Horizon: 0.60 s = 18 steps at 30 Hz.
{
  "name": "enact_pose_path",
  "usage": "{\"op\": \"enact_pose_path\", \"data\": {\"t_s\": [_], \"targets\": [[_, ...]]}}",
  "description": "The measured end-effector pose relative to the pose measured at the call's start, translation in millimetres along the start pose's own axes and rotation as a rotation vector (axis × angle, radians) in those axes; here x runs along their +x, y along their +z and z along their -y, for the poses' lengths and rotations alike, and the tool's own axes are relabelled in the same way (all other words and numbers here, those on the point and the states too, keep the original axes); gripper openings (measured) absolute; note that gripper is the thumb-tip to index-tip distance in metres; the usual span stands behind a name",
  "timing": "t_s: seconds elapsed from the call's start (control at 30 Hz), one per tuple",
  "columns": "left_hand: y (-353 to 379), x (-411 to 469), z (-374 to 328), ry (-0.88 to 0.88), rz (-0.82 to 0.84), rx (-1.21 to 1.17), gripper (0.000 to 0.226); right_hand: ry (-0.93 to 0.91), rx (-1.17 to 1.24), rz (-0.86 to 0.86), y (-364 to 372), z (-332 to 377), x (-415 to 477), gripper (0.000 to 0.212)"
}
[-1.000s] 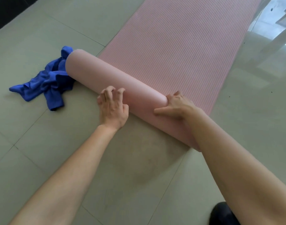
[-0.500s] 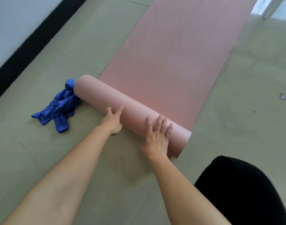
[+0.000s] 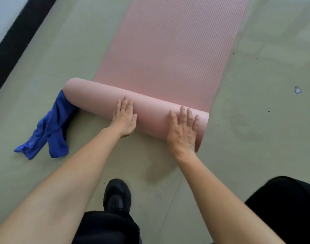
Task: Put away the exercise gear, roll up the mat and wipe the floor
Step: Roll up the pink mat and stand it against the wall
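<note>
While our left hand [image 3: 124, 118] and right hand [image 3: 183, 130] press flat, fingers spread, on the half-rolled pink mat [image 3: 133, 110] mid-floor, we'd guess next is pushing evenly so it rolls straight.

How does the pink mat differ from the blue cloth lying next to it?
The mat is pink, the cloth blue. The mat is partly rolled into a smooth tube, the rest flat; the cloth lies crumpled. The left hand and right hand press flat on the mat; neither touches the cloth. Both lie on the floor.
</note>
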<state>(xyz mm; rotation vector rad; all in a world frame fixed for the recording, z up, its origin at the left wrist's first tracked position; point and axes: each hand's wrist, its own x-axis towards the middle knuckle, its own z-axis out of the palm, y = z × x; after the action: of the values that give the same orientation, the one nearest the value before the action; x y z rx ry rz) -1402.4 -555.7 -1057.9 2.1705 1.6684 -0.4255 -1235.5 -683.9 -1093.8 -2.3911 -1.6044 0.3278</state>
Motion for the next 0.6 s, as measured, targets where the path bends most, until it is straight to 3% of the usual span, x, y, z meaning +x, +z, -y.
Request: {"op": "enact_pose_path", "data": {"t_s": [0.07,0.23,0.3,0.5,0.6], "targets": [[-4.1,15.9,-9.1,0.014,-0.005,-0.004,0.060,0.033,0.009,-0.019,-1.2,-3.1,3.1,0.054],[-30.1,70.5,-25.1,0.127,0.054,0.000,0.058,-0.057,-0.139,0.223,-4.2,-3.1,19.3,0.118],[-44.5,91.2,-27.1,0.193,0.122,0.037,0.060,0.004,-0.205,0.259,-4.8,-4.6,37.2,0.128],[-76.8,137.8,-39.3,0.316,0.215,0.058,0.069,0.287,-0.269,0.282,-25.8,4.4,99.9,0.133],[-80.9,148.5,-47.0,0.307,0.127,0.041,0.064,0.317,-0.263,0.194,-30.3,12.2,103.4,0.115]]}}
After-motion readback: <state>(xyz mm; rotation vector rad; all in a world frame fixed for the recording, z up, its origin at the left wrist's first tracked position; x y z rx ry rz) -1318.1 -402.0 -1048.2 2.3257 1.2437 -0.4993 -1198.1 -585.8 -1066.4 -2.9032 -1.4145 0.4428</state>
